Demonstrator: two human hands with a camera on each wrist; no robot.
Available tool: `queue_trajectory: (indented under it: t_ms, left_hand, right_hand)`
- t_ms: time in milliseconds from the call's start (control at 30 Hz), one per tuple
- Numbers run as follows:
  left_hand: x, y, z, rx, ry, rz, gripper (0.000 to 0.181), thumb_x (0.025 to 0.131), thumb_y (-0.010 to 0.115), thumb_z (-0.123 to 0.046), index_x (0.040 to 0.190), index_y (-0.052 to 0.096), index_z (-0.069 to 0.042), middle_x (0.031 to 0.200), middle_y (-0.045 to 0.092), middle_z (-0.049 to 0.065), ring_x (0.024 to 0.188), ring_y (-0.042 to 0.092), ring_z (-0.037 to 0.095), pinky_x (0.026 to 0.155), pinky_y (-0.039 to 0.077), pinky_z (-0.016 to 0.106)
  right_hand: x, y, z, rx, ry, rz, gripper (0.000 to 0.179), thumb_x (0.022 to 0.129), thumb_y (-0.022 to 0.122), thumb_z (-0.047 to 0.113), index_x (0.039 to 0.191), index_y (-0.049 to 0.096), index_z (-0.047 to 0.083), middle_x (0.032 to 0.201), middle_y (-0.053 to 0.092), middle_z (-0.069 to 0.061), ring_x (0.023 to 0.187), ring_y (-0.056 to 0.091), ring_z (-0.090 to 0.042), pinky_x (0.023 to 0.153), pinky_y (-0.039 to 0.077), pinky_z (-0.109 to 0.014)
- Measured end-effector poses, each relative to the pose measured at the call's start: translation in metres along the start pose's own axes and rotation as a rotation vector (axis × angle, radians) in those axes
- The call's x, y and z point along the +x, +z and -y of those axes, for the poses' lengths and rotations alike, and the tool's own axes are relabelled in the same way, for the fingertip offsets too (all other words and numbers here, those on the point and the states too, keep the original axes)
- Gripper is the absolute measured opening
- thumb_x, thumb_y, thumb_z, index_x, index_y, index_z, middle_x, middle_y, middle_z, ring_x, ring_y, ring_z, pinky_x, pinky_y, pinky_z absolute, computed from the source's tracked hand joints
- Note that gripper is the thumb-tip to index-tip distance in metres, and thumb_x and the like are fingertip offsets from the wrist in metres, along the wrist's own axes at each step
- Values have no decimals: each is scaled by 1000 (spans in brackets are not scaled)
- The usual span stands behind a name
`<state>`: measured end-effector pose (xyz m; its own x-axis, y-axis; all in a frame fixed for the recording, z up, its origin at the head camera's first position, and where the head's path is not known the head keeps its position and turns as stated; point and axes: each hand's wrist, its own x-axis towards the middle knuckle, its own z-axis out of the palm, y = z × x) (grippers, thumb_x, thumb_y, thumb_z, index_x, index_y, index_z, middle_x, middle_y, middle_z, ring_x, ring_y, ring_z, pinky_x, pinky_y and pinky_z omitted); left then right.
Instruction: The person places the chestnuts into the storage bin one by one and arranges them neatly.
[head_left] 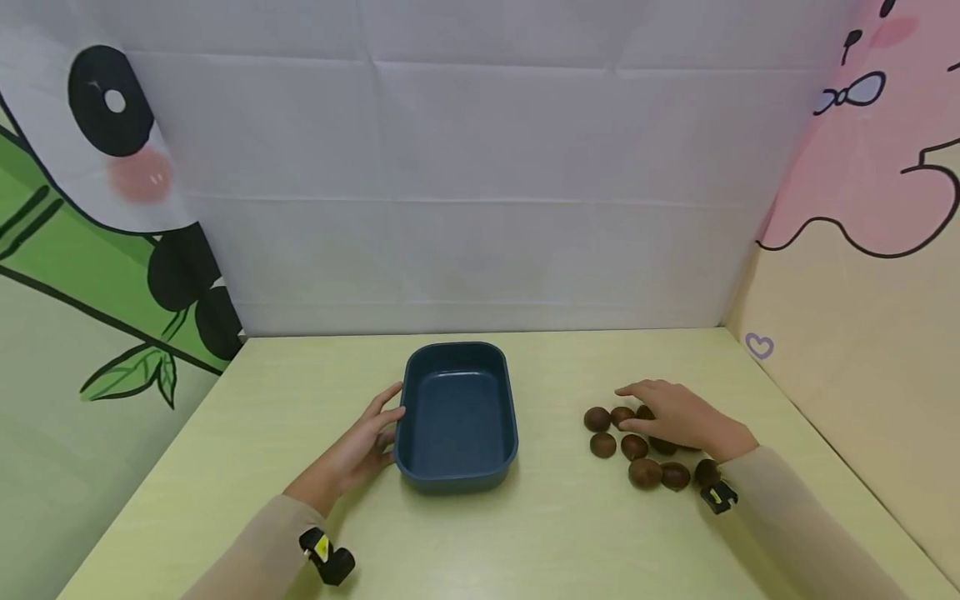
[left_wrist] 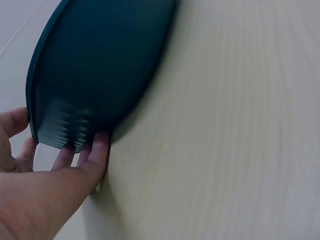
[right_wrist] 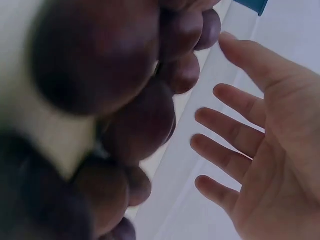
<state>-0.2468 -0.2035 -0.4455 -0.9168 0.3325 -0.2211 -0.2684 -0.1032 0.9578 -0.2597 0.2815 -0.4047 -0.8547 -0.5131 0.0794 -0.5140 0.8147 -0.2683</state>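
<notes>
A dark blue rectangular box stands on the table with nothing inside. At its left side is my left hand, with extended, spread fingertips touching the outer wall. The left wrist view shows those fingers against the box's side wall. To the right lies a loose group of several brown chestnuts. My right hand is over the back of this group, fingers stretched out, hiding some of them. The right wrist view shows its palm with nothing held, beside the chestnuts.
The pale wooden-look table reaches back to a white creased sheet. Printed panels rise at the left and at the right. A small black device sits on each wrist.
</notes>
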Motion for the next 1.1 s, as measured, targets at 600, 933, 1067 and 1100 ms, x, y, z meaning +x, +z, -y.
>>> queue_trajectory:
  t_ms: [600, 933, 1067, 1100]
  left_hand:
    - [0, 1, 1, -24, 14, -1, 65, 108, 45, -29, 162, 7, -28, 149, 41, 19, 125, 54, 23, 102, 40, 44]
    - [-1, 1, 2, 0, 27, 23, 66, 109, 44, -31, 162, 5, -28, 157, 29, 23, 133, 48, 31, 108, 33, 50]
    - [-1, 0, 2, 11, 29, 23, 66, 109, 44, -32, 162, 5, -28, 156, 32, 23, 133, 49, 31, 108, 34, 50]
    - [-1, 0, 3, 13, 30, 23, 66, 109, 44, -32, 162, 5, -28, 156, 33, 24, 133, 49, 31, 108, 34, 50]
  right_hand:
    - [40, 13, 16, 60, 35, 153, 27, 92, 76, 26, 116, 72, 14, 108, 69, 5, 104, 63, -23, 92, 49, -44]
    - [48, 15, 17, 30, -7, 133, 19, 89, 75, 22, 107, 73, 15, 97, 68, 9, 89, 62, -15, 83, 51, -40]
    - [54, 12, 20, 36, 10, 127, 20, 87, 74, 22, 106, 73, 16, 95, 66, 10, 84, 57, -13, 80, 48, -37]
    - [56, 11, 21, 36, 5, 121, 21, 87, 74, 22, 107, 73, 16, 95, 66, 10, 84, 57, -14, 80, 48, -37]
